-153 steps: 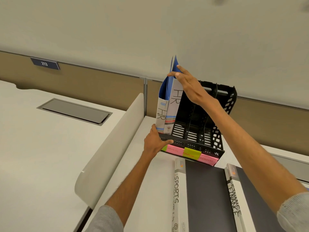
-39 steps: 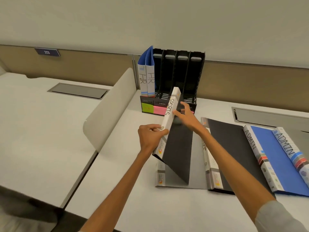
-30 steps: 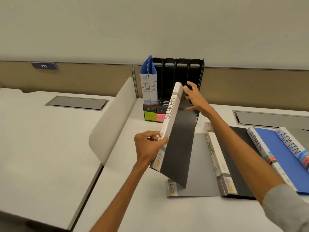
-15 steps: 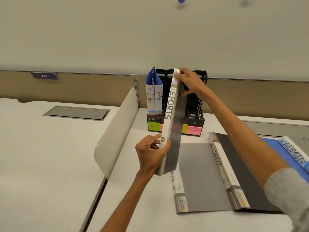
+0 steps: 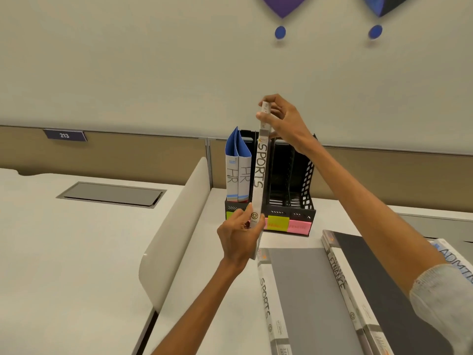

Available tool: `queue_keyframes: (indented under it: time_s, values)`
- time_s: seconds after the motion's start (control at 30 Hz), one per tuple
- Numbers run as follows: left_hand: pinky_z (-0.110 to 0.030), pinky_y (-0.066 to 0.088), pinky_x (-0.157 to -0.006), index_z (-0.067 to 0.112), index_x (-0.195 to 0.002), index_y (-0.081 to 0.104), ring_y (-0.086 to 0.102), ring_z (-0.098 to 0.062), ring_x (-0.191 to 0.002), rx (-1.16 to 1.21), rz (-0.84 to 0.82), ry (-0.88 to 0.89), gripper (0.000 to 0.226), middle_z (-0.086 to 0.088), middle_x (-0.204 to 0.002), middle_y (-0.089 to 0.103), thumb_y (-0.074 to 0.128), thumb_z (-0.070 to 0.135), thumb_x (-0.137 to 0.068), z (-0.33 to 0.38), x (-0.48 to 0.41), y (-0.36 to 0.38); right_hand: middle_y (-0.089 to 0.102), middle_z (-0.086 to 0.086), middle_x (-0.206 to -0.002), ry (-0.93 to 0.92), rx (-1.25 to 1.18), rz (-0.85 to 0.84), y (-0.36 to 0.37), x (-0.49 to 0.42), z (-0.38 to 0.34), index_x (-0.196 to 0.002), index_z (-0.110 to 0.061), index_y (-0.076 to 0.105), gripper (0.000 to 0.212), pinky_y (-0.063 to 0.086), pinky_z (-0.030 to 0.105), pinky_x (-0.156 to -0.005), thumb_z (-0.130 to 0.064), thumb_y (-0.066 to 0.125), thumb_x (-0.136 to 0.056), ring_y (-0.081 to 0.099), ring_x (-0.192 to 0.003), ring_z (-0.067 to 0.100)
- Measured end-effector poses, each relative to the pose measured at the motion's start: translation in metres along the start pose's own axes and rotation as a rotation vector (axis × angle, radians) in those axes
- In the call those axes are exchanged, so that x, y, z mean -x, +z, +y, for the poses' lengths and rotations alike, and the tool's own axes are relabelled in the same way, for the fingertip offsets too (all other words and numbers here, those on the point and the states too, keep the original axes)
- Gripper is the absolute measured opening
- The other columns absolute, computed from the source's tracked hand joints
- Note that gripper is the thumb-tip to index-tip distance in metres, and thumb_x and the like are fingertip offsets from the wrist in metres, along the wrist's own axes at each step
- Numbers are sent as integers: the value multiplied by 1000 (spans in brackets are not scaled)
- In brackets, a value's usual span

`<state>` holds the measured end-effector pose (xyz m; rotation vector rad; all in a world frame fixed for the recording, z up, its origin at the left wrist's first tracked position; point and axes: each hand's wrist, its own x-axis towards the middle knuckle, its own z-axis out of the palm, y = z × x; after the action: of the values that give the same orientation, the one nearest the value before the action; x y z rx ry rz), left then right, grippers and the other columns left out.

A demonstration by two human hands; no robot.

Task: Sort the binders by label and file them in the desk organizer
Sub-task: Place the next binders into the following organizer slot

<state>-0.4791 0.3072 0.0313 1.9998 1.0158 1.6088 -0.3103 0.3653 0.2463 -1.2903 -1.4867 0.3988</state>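
White-spined SPORTS binder point(image 5: 259, 175), blue HR binders point(image 5: 238, 175), black perforated organizer point(image 5: 304, 190), green, yellow and pink labels point(image 5: 278, 222)

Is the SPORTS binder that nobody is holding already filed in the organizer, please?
No, that SPORTS binder lies flat on the desk in front of the black organizer.

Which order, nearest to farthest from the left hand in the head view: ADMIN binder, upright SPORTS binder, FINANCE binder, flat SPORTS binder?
1. upright SPORTS binder: lower end in the left hand's grip.
2. flat SPORTS binder: on the desk, just below and right of the hand.
3. FINANCE binder: flat, further right.
4. ADMIN binder: far right edge.
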Motion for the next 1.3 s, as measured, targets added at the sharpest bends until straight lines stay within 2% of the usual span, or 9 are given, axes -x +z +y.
queue_keyframes:
  time_s: [0.17, 0.33, 0.5, 0.63, 0.7, 0.9, 0.97, 1.13, 1.3]
  values:
    - [-4, 48, -76, 8, -118, 68, 63, -5, -89, -6, 29, 28, 43, -3, -98, 72, 71, 35, -85, -2, -17, 18, 58, -6, -109, -41, 8, 40, 1, -17, -8, -117, -16, 57, 26, 55, 52, -92, -21, 63, -92, 59, -115, 23]
    - [-26, 56, -85, 5, -117, 68, 64, -13, -92, 10, 65, 86, 40, -6, -96, 71, 74, 26, -84, 1, -44, 29, 56, -14, -90, -109, -32, 137, -10, -37, -19, -113, -17, 59, 22, 60, 40, -79, -19, 62, -91, 59, -88, 5]
    - [-39, 56, -86, 6, -123, 64, 67, -26, -93, -11, 51, 103, 44, -9, -100, 71, 73, 27, -85, -6, -72, 40, 60, -10, -98, -165, -105, 195, -21, -51, -23, -110, -18, 60, 21, 61, 36, -70, -19, 62, -90, 60, -92, 6]
    - [-39, 56, -87, 8, -131, 60, 65, -25, -94, -39, -20, 64, 49, -10, -103, 69, 72, 27, -87, -21, -82, 54, 58, -18, -94, -201, -67, 204, -17, -56, -9, -112, -12, 59, 23, 60, 45, -81, -16, 62, -89, 58, -92, 5]
    - [-41, 52, -94, 9, -137, 54, 61, -25, -106, -63, -63, 4, 52, -11, -112, 67, 69, 26, -90, -30, -84, 64, 59, -17, -98, -187, -48, 216, -11, -56, 5, -112, -10, 58, 23, 57, 45, -86, -13, 61, -89, 57, -95, 5]
    - [-50, 42, -107, 14, -148, 38, 42, -28, -136, -86, -165, -185, 56, -9, -138, 55, 58, 25, -97, -63, -80, 84, 56, 6, -123, -105, 46, 219, 4, -52, 52, -115, -11, 55, 25, 49, 13, -78, -14, 62, -91, 54, -114, 20]
    - [-47, 40, -108, 16, -149, 37, 43, -26, -136, -102, -186, -203, 55, -7, -139, 55, 56, 26, -99, -65, -81, 89, 55, 6, -123, -84, 33, 207, 4, -56, 57, -116, -13, 55, 24, 50, 18, -79, -17, 61, -93, 54, -112, 19]
    - [-51, 32, -111, 22, -153, 26, 31, -25, -143, -66, -310, -249, 53, -5, -152, 39, 44, 25, -103, -79, -67, 98, 52, 0, -114, -95, 65, 178, 2, -63, 65, -114, -12, 54, 20, 53, 50, -93, -23, 56, -98, 53, -110, 20]
    - [-44, 51, -100, 31, -155, 11, 48, -22, -129, -115, -568, -349, 58, -6, -155, 33, 38, 21, -105, -107, -61, 84, 51, 3, -121, -116, 131, 175, 7, -67, 67, -121, -10, 55, 26, 58, 44, -88, -27, 52, -100, 53, -108, 16]
